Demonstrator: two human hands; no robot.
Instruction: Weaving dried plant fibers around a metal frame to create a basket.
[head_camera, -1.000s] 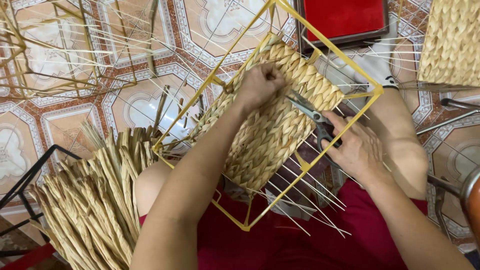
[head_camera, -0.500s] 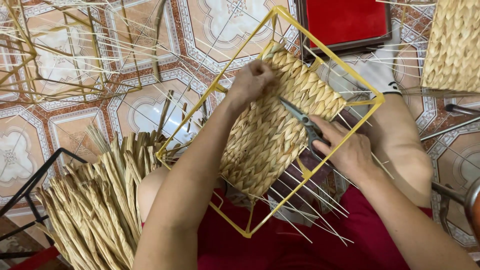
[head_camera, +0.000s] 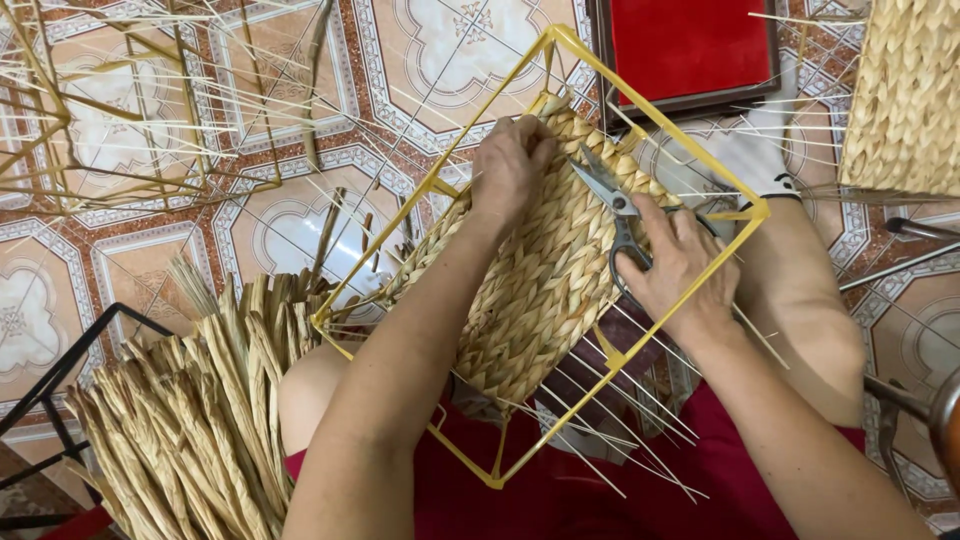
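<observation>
Straw-coloured woven panel (head_camera: 545, 275) fills a yellow wire frame (head_camera: 700, 265) resting across the person's lap. Left hand (head_camera: 510, 165) pinches the weave's upper edge; right hand (head_camera: 678, 265) grips scissors (head_camera: 612, 200), blades near that edge

scissor handles (head_camera: 632, 262): I see them mostly hidden inside my right hand (head_camera: 678, 266)
red box (head_camera: 690, 45): cut off by top edge
straw bundle (head_camera: 190, 420): runs off the bottom edge
</observation>
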